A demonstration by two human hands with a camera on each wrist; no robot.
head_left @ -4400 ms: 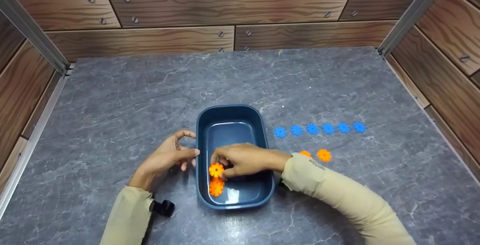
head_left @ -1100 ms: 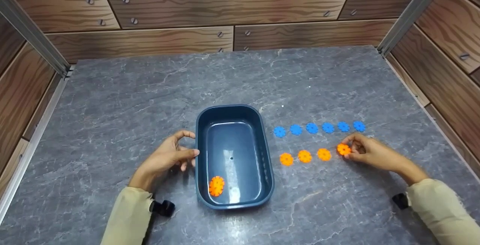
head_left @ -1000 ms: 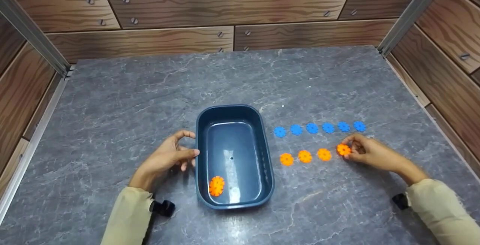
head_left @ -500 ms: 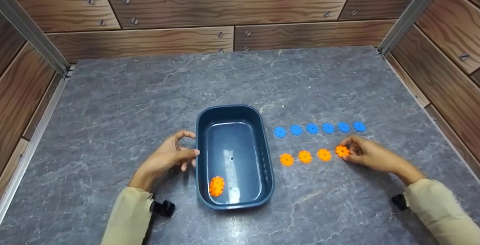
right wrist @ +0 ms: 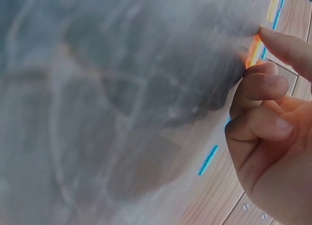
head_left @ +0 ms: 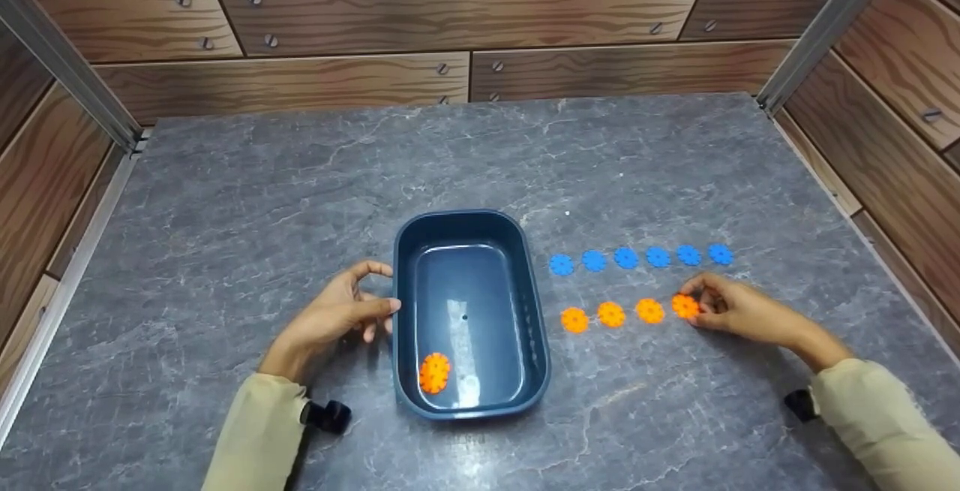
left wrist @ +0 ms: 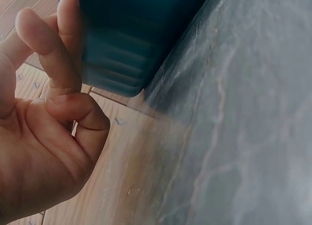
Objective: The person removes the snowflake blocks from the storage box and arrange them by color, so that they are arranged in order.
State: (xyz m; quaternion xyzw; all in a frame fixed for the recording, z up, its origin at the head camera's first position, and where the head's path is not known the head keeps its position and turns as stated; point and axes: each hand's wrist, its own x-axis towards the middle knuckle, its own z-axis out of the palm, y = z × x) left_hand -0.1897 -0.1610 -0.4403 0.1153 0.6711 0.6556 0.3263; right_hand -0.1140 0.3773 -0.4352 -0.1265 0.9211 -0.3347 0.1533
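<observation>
My right hand point(head_left: 739, 309) pinches an orange flower-shaped disc point(head_left: 685, 306) between thumb and index finger, at the right end of a row of orange discs point(head_left: 611, 314). In the right wrist view that disc point(right wrist: 255, 50) is seen edge-on at the tabletop, and the other fingers are curled in. My left hand point(head_left: 341, 309) rests against the left side of a dark blue tub point(head_left: 472, 410), its thumb tip at the rim and its fingers loosely bent. The left wrist view shows the fingers beside the tub's outer wall point(left wrist: 117, 45). Overlapping orange discs point(head_left: 435, 373) lie in the tub's near left corner.
Behind the orange row, several blue flower-shaped discs point(head_left: 626, 257) lie in a line on the grey marbled table point(head_left: 300, 176). Wood-patterned walls point(head_left: 465, 10) enclose the table at the back and sides. Black wrist devices point(head_left: 328, 417) sit below both forearms.
My right hand has gone from inside the tub to the right end of the orange row. Over the last second it has brought its disc slightly nearer. The left hand stays put.
</observation>
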